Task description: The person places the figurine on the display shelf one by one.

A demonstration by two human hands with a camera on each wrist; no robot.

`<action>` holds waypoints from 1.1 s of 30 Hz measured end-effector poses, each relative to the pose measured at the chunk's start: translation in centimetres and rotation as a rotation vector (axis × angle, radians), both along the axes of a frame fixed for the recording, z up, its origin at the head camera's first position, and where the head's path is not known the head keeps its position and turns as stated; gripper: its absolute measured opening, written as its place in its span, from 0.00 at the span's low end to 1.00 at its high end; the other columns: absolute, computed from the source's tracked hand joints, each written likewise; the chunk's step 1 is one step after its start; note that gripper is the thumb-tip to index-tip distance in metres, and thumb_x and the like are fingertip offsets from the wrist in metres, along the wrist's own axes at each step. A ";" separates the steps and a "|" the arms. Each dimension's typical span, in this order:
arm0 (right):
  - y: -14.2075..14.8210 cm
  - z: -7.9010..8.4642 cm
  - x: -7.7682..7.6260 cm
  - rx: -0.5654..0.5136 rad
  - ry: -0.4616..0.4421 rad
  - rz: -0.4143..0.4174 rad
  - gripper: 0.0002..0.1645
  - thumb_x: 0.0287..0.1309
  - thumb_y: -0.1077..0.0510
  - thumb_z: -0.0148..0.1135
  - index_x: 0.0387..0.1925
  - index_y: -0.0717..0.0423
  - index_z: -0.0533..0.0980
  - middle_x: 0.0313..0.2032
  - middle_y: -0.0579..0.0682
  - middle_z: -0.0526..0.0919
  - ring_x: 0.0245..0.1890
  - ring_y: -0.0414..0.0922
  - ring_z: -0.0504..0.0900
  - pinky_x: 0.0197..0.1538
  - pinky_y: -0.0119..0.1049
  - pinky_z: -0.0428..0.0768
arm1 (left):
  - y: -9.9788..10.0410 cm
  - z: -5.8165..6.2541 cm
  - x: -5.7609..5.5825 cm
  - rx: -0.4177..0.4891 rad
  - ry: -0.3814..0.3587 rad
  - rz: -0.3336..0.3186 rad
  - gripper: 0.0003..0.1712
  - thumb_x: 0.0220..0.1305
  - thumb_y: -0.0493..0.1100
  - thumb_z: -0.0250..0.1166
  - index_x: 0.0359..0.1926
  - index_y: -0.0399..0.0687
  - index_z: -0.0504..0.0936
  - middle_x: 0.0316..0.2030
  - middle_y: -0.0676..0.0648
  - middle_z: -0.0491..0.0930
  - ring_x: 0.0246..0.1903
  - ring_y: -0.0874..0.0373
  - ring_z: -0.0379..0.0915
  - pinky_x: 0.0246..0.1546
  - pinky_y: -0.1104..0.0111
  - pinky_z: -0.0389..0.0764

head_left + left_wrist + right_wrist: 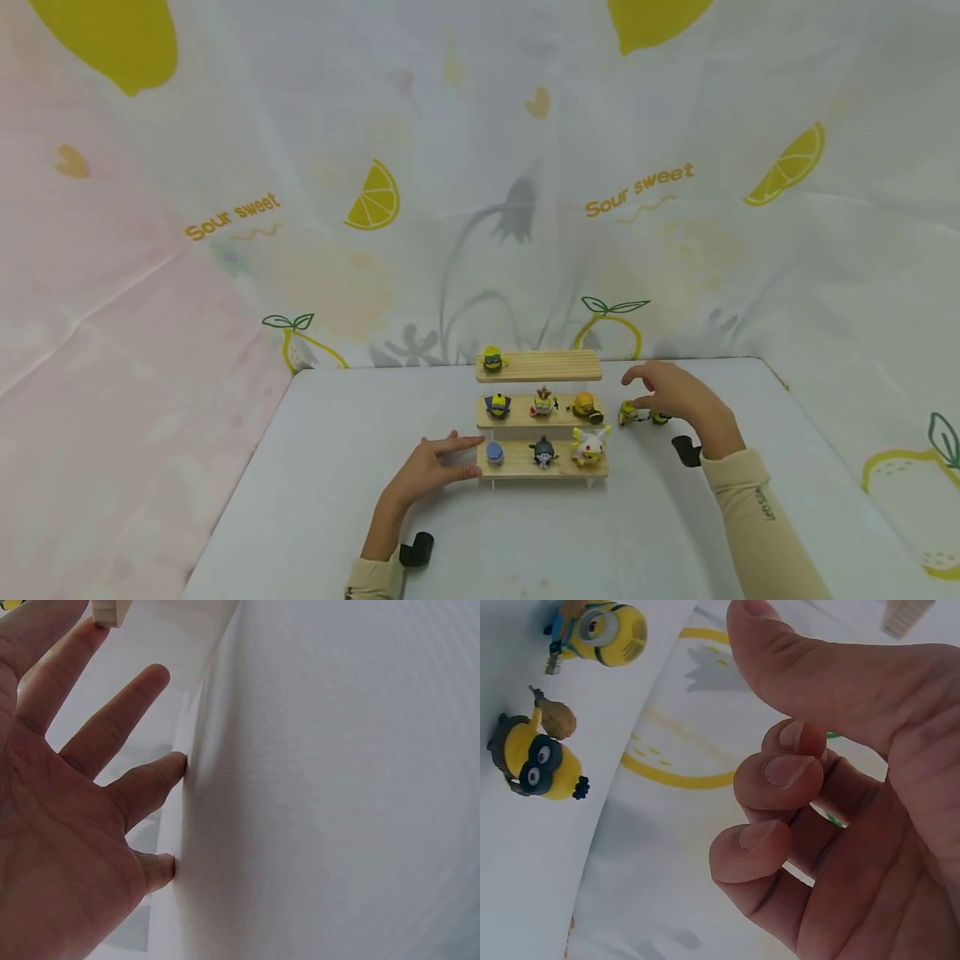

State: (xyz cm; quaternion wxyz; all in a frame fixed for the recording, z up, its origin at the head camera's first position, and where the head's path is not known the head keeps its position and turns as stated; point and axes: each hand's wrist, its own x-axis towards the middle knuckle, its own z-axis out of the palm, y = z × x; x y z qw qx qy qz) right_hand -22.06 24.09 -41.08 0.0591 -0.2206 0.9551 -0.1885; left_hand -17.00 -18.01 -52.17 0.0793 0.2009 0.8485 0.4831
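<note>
A three-tier wooden shelf (pixel 517 472) holds several small figures. My left hand (pixel 424 473) touches its lower left end with fingers spread; in the left wrist view one fingertip meets the shelf's corner (pixel 109 612). Nearest that hand on the bottom tier is a small blue figure (pixel 495 453). Right of the shelf, my right hand (pixel 678 393) hovers over two yellow minion figures, its fingers loosely bent and holding nothing. The right wrist view shows a one-eyed minion (pixel 622 636) and a two-eyed minion (pixel 544 766) with a brown club-like piece.
On the top tier stands a goggled minion (pixel 492 359) at the left end. Caped, crowned and orange-headed figures (pixel 585 407) line the middle tier. A dark-haired figure (pixel 543 452) and a white-hooded one (pixel 590 447) share the bottom tier. A lemon-print cloth (pixel 450 275) hangs behind the white table (pixel 330 450).
</note>
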 end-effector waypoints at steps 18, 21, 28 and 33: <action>0.2 -2.7 0.5 0.101 0.008 -0.097 0.27 0.44 0.59 0.80 0.48 0.60 0.81 0.41 0.58 0.79 0.38 0.53 0.78 0.42 0.51 0.78 | 0.0 -0.1 -0.1 0.012 0.000 -0.004 0.27 0.55 0.54 0.75 0.58 0.61 0.84 0.56 0.52 0.80 0.68 0.40 0.60 0.63 0.31 0.29; 0.2 -2.9 0.4 0.093 0.004 -0.109 0.27 0.44 0.59 0.80 0.48 0.60 0.81 0.40 0.57 0.78 0.38 0.53 0.77 0.41 0.51 0.78 | 0.0 0.0 -0.1 0.009 -0.004 -0.003 0.28 0.55 0.55 0.75 0.58 0.61 0.83 0.56 0.52 0.80 0.68 0.41 0.60 0.64 0.32 0.29; 0.1 -3.5 0.4 0.077 0.004 -0.098 0.25 0.45 0.59 0.79 0.47 0.59 0.81 0.38 0.55 0.77 0.37 0.51 0.77 0.38 0.48 0.78 | 0.0 0.0 0.0 -0.003 -0.001 -0.004 0.28 0.56 0.55 0.75 0.58 0.60 0.83 0.57 0.53 0.80 0.68 0.41 0.60 0.64 0.31 0.30; 0.0 -3.7 0.5 0.074 0.006 -0.106 0.23 0.45 0.60 0.79 0.46 0.58 0.81 0.36 0.54 0.76 0.37 0.52 0.77 0.37 0.48 0.78 | 0.0 -0.1 0.0 -0.004 0.009 -0.002 0.27 0.56 0.55 0.74 0.58 0.62 0.83 0.56 0.54 0.80 0.68 0.42 0.61 0.63 0.30 0.29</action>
